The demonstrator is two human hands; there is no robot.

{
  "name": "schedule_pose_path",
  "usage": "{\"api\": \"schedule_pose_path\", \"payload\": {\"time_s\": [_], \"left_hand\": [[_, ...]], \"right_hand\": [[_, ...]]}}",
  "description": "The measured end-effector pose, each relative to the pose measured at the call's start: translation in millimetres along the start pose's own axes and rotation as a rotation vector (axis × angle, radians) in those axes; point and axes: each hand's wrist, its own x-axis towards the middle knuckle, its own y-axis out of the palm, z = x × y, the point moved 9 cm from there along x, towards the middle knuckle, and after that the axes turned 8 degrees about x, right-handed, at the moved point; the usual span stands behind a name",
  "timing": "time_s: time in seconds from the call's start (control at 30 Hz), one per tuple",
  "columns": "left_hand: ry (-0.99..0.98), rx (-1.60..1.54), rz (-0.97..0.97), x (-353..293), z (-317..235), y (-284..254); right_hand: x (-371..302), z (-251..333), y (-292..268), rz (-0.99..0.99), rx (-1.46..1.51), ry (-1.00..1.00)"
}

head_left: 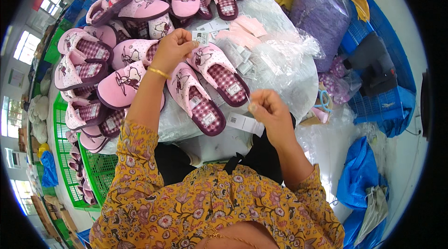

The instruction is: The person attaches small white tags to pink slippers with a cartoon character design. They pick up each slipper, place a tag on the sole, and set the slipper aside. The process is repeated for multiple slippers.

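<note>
plainly, the two hands are well apart, on opposite sides of a pair of pink slippers. the left hand is over the toe end of the pair, its thumb and fingertips pinched on a small white tag. the right hand is just beyond the heel end, on the right, fingers curled and thumb pressed toward the forefinger; something thin and pale shows at that pinch, too small to name. a long white tag with a square code extends from just beside the pair's heels to the right hand; i cannot tell whether the hand grips it.

left of the pair, a heap of pink slippers with dark plum soles crowds the bench, and the left forearm hides part of it. beyond the pair's toes lie pale pink cards; to its right are small printed tags and crumpled clear plastic. farther right of the pair are blue-handled scissors and a bagged purple bundle.

the pair itself lies between the hands, toes near the left, heels near the right, checked insoles facing up.
</note>
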Motion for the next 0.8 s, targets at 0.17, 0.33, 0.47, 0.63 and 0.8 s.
{"api": "schedule_pose_path", "payload": {"time_s": [0.17,0.33,0.47,0.63,0.8], "left_hand": [[0.104,-0.057,0.114,-58,-32,52],[0.145,0.042,0.128,-86,-43,75],[0.181,0.11,0.12,-96,-47,79],[0.18,0.182,0.122,-102,-49,81],[0.236,0.263,0.074,-112,-57,83]], "right_hand": [[21,24,28,-0.01,0.068,-0.082],[30,26,37,-0.054,-0.067,-0.118],[27,21,36,-0.074,-0.084,-0.123],[23,20,34,-0.075,-0.084,-0.121],[21,16,32,-0.091,-0.109,-0.107]]}}
